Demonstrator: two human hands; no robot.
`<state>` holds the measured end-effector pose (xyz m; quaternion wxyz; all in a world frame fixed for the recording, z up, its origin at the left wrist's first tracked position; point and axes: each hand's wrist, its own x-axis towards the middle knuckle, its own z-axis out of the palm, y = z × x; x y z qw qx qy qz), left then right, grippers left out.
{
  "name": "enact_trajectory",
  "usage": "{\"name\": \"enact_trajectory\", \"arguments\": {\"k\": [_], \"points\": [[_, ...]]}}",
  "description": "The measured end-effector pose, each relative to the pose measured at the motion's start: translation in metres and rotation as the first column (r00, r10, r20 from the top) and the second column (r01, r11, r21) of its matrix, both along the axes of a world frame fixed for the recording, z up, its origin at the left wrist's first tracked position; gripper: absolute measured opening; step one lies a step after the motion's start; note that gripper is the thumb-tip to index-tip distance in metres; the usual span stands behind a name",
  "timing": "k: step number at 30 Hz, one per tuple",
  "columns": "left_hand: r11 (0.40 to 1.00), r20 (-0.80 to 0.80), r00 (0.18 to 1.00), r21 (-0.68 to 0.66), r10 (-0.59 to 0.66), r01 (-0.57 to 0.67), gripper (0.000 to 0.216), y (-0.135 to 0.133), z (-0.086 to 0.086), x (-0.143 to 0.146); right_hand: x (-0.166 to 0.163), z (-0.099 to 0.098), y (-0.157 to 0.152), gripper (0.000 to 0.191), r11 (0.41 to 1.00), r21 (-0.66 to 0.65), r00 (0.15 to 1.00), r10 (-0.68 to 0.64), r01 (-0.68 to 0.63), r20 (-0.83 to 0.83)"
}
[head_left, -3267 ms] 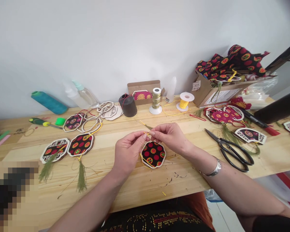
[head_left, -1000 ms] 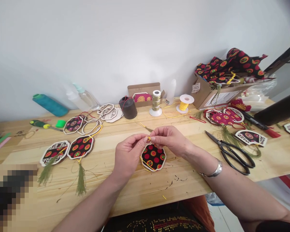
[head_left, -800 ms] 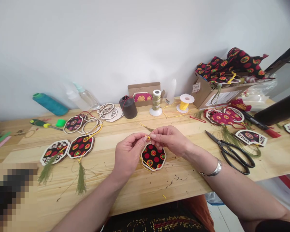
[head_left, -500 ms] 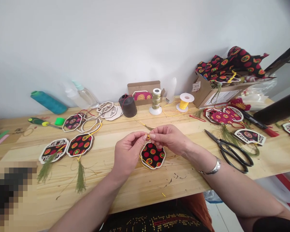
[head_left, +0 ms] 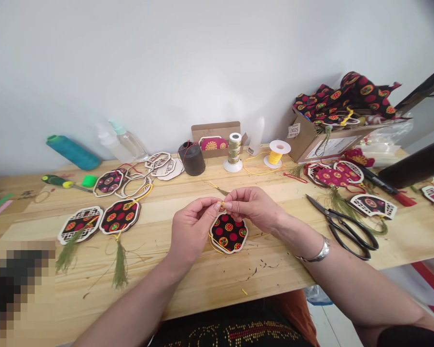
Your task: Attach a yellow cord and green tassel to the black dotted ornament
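Observation:
Both hands meet near the middle of the table, pinching a yellow cord (head_left: 223, 204) between thumbs and fingertips. My left hand (head_left: 192, 226) grips it from the left; my right hand (head_left: 255, 206) has it from the right, fingertips almost touching. Just below them lies a scalloped ornament (head_left: 228, 235) with a pale wooden rim and black patterned fabric. A strand of yellow cord runs along its left edge. Part of its top is hidden by the fingers. Behind the hands, an olive tassel (head_left: 222, 191) partly shows. The exact shape of the cord at the fingertips is covered.
Black scissors (head_left: 342, 224) lie open at right, near a fan-shaped ornament (head_left: 373, 206). Finished tasselled ornaments (head_left: 120, 217) lie at left. Along the wall stand a black thread spool (head_left: 191, 159), a metallic thread cone (head_left: 234, 153), a yellow cord spool (head_left: 276, 154) and a cardboard box (head_left: 325, 142).
The yellow loop at the fingertips looks smaller and flatter than before. Both hands keep nearly the same place, and the ornament has not moved.

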<state>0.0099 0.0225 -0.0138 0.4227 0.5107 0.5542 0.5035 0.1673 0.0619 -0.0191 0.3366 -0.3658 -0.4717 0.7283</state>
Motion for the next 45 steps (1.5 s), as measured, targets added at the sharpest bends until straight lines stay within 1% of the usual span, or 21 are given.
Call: {"name": "enact_trajectory", "arguments": {"k": [5,11,14,17,23,25,27,29,30,32,34,35,36,37,38,40,41,43,45], "points": [[0.999,0.053,0.998,-0.029,-0.015,0.016,0.013,0.000,-0.002,-0.001,0.000,0.002,-0.001,0.024,1.000,0.024,1.000,-0.007,0.007,0.000],[0.992,0.234,0.970,-0.090,-0.066,0.089,0.018,0.000,-0.004,-0.003,0.001,0.000,0.002,0.022,0.999,0.021,1.000,-0.027,0.027,-0.006],[0.988,0.267,0.960,-0.101,-0.086,0.116,0.017,0.000,-0.005,-0.003,0.001,-0.002,0.003,0.020,0.999,0.024,0.999,-0.034,0.034,-0.003],[0.987,0.213,0.973,-0.110,-0.092,0.117,0.016,0.000,-0.005,-0.004,0.002,-0.001,0.004,0.021,0.999,0.029,1.000,-0.027,0.027,-0.005],[0.988,0.006,0.994,-0.106,-0.111,0.111,0.011,0.002,0.000,-0.003,0.001,0.004,0.003,0.022,0.997,0.072,0.998,-0.037,0.033,0.055],[0.989,-0.021,0.995,-0.115,-0.101,0.098,0.012,0.001,0.002,-0.002,0.000,0.004,0.002,0.020,0.993,0.111,0.994,-0.059,0.049,0.087],[0.987,0.002,0.996,-0.134,-0.084,0.084,0.013,0.001,0.002,-0.002,-0.001,0.003,0.002,0.015,0.977,0.192,0.984,-0.123,0.096,0.133],[0.986,0.075,0.995,-0.151,-0.065,0.076,0.013,0.001,0.000,-0.003,-0.003,0.001,0.002,0.008,0.932,0.328,0.965,-0.214,0.155,0.150],[0.985,0.118,0.991,-0.157,-0.056,0.074,0.013,0.001,-0.001,-0.004,-0.003,0.000,0.002,0.006,0.893,0.414,0.955,-0.257,0.177,0.147],[0.984,0.190,0.981,-0.163,-0.040,0.071,0.013,0.003,-0.005,-0.004,-0.004,-0.002,0.001,0.007,0.786,0.591,0.938,-0.318,0.181,0.136],[0.984,0.235,0.971,-0.163,-0.033,0.072,0.013,0.004,-0.007,-0.004,-0.004,-0.002,-0.001,0.007,0.667,0.731,0.927,-0.350,0.146,0.134],[0.984,0.249,0.968,-0.162,-0.034,0.076,0.013,0.004,-0.008,-0.004,-0.004,-0.002,-0.002,0.007,0.616,0.778,0.924,-0.357,0.125,0.134],[0.983,0.259,0.965,-0.163,-0.037,0.081,0.013,0.004,-0.008,-0.004,-0.004,-0.002,-0.002,0.007,0.579,0.808,0.924,-0.358,0.108,0.133],[0.983,0.263,0.964,-0.164,-0.043,0.088,0.013,0.004,-0.008,-0.004,-0.004,-0.001,-0.003,0.007,0.555,0.826,0.925,-0.359,0.101,0.128],[0.982,0.261,0.964,-0.163,-0.051,0.096,0.013,0.004,-0.008,-0.004,-0.003,-0.001,-0.003,0.007,0.544,0.833,0.925,-0.359,0.098,0.125],[0.981,0.247,0.966,-0.161,-0.070,0.112,0.013,0.003,-0.008,-0.004,-0.003,0.000,-0.003,0.009,0.550,0.828,0.920,-0.370,0.107,0.127],[0.980,0.240,0.968,-0.161,-0.079,0.120,0.013,0.003,-0.007,-0.004,-0.003,0.000,-0.003,0.009,0.566,0.816,0.917,-0.377,0.118,0.129],[0.977,0.229,0.969,-0.166,-0.092,0.132,0.013,0.002,-0.007,-0.004,-0.003,0.000,-0.002,0.008,0.629,0.763,0.915,-0.380,0.149,0.135],[0.975,0.217,0.971,-0.174,-0.099,0.138,0.014,0.003,-0.007,-0.004,-0.003,0.000,-0.001,0.006,0.717,0.672,0.920,-0.366,0.185,0.138]]}}
